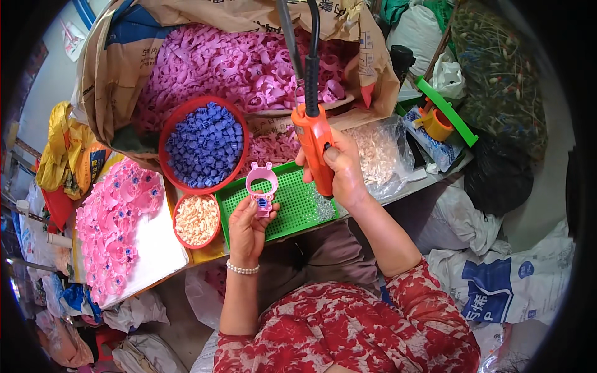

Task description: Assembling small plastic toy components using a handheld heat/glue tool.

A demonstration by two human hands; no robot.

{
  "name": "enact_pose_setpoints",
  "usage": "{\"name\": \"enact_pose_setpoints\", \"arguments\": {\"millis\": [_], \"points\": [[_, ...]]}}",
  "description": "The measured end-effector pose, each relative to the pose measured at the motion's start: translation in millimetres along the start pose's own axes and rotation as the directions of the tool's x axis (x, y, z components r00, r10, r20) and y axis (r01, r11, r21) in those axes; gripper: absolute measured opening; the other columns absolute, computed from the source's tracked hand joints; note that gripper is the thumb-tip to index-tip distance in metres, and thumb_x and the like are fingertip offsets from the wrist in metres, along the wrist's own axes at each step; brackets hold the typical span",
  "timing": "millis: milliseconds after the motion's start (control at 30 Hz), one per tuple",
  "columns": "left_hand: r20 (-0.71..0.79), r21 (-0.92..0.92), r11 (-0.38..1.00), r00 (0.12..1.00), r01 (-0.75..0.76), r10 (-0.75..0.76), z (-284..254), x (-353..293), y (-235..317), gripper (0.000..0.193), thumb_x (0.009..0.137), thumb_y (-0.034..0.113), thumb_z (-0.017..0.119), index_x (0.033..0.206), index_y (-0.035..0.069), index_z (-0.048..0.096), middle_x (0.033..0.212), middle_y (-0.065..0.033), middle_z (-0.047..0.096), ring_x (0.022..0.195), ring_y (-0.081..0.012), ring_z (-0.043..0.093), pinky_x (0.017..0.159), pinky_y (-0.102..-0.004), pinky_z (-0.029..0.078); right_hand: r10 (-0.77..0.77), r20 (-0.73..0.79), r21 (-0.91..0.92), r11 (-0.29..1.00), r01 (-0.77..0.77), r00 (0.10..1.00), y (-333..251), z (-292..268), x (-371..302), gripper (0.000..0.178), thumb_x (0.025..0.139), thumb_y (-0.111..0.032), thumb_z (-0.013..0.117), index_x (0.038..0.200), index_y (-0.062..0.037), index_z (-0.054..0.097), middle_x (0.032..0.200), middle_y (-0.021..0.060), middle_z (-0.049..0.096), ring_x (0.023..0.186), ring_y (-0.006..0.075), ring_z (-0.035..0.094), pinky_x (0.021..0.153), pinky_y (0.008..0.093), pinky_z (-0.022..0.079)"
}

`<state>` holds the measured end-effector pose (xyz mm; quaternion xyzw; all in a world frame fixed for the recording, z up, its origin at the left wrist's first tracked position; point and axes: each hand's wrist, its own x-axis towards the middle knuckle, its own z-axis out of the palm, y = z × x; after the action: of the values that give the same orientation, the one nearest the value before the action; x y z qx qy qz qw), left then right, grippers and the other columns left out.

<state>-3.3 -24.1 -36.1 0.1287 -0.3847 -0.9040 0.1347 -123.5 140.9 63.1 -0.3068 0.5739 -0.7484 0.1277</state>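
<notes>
Above the tray's (pixel 289 219) left part, the left hand (pixel 247 227) holds a pink frame (pixel 261 195) bearing a blue piece (pixel 263 202), its grip clamped on the lower end. Over the tray's right end, the right hand's (pixel 345 168) grip wraps an orange tool (pixel 314 146). Left of the tray, a small bowl (pixel 217 233) holds cream parts (pixel 196 221); behind the tray, a bag (pixel 102 81) holds pink parts (pixel 242 59).

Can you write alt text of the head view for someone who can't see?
A person's left hand holds a pink plastic piece with ears, while the right hand grips an orange tool. Nearby are a green tray, a red bowl of blue parts and a brown sack of pink pieces.
</notes>
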Motion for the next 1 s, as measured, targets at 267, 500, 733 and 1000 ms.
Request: {"name": "enact_pose_setpoints", "arguments": {"millis": [267, 500, 733, 1000], "points": [[-0.009, 0.003, 1.0, 1.0, 0.003, -0.003, 2.3, -1.5, 1.0, 0.027, 0.092, 0.01, 0.05, 0.113, -0.006, 0.051, 0.095, -0.0163, 0.064, 0.081, -0.025, 0.066, 0.068, -0.029, 0.057, 0.02, -0.023, -0.011, 1.0, -0.021, 1.0, -1.1, 3.6, 1.1, 0.071, 0.083, -0.055, 0.044, 0.122, 0.0041, 0.046, 0.087, 0.0118, 0.06, 0.058, 0.0126, 0.056, 0.054, 0.0223, 0.045], [-0.006, 0.003, 1.0, 1.0, 0.014, -0.014, 3.3, -2.7, 1.8, 0.026, 0.093, 0.011, 0.05, 0.113, -0.006, 0.052, 0.095, -0.0165, 0.064, 0.081, -0.0244, 0.067, 0.068, -0.0287, 0.057, -0.057, 0.007, 0.117, 0.992, 0.056, 0.998, 4.6, 6.5, -0.2, 0.094, 0.078, -0.076, 0.038, 0.127, 0.0035, 0.041, 0.092, 0.0122, 0.06, 0.059, 0.0116, 0.056, 0.056, 0.0217, 0.045], [0.0, 0.01, 1.0, 1.0, 0.017, -0.017, 0.3, -0.9, 0.7, 0.027, 0.092, 0.011, 0.05, 0.113, -0.006, 0.052, 0.096, -0.0161, 0.064, 0.082, -0.0239, 0.066, 0.068, -0.0285, 0.057, -0.033, 0.04, 0.02, 0.999, 0.032, 0.999, 0.2, 0.6, 1.6, 0.092, 0.077, -0.076, 0.04, 0.12, 0.0052, 0.047, 0.086, 0.0113, 0.061, 0.056, 0.0116, 0.056, 0.054, 0.0204, 0.044], [0.015, 0.016, 1.0, 1.0, 0.021, -0.021, 2.1, 0.7, 1.1, 0.027, 0.092, 0.011, 0.049, 0.113, -0.005, 0.052, 0.096, -0.0161, 0.064, 0.083, -0.0236, 0.066, 0.069, -0.0286, 0.056, 0.003, 0.087, 0.136, 0.991, -0.015, 0.996, 7.7, -4.8, 3.4, 0.076, 0.082, -0.061, 0.047, 0.117, 0.0059, 0.048, 0.086, 0.0147, 0.061, 0.055, 0.0149, 0.057, 0.051, 0.023, 0.047]]}}
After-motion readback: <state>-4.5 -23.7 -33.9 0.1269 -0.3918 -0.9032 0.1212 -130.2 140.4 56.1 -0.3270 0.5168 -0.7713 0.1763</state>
